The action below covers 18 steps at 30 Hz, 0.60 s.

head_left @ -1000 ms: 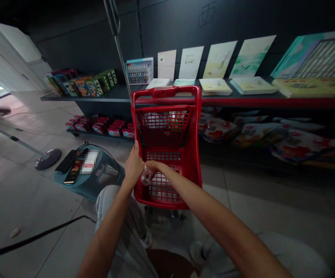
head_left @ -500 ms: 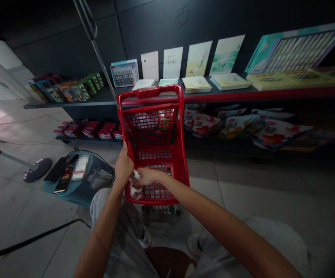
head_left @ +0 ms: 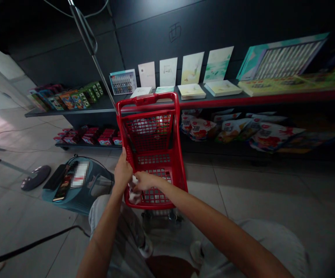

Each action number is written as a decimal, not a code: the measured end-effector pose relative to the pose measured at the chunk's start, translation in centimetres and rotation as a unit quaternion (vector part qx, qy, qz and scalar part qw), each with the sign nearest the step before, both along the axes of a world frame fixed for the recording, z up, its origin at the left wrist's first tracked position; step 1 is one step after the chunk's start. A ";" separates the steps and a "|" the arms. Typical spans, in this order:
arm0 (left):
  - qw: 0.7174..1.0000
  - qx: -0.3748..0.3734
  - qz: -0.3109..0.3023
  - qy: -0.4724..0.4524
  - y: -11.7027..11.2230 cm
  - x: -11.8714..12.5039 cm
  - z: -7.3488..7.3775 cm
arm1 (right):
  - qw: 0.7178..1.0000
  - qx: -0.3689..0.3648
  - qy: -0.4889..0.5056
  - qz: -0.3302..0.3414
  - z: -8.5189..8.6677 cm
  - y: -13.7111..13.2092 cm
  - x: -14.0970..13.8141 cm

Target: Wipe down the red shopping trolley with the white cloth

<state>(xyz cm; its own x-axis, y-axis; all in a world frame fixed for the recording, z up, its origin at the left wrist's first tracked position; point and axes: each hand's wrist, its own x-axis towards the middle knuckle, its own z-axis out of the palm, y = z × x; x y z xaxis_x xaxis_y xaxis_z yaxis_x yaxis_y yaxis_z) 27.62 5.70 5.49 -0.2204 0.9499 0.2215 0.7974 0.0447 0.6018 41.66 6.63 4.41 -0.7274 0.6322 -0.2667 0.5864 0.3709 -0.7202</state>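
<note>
A small red shopping cart stands on the tiled floor right in front of my knees. My left hand grips the cart's left rim, fingers wrapped over the edge. My right hand is closed on a crumpled white cloth and presses it against the inside of the cart's near left corner. The two hands touch each other there.
A dark two-level shelf runs behind the cart with books, boxes and snack bags. A blue stool with phones on it sits at my left, beside a stand's round base. A black cable crosses the floor.
The view has shifted right and a little closer to the cart. My right hand with the cloth has slid from the cart's floor grid toward the near left corner; my left hand has kept its grip.
</note>
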 end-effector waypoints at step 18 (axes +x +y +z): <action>0.999 -0.009 -0.001 -0.034 -1.1 1.2 0.0 | 0.941 0.029 0.134 -0.310 -4.6 10.4 -4.2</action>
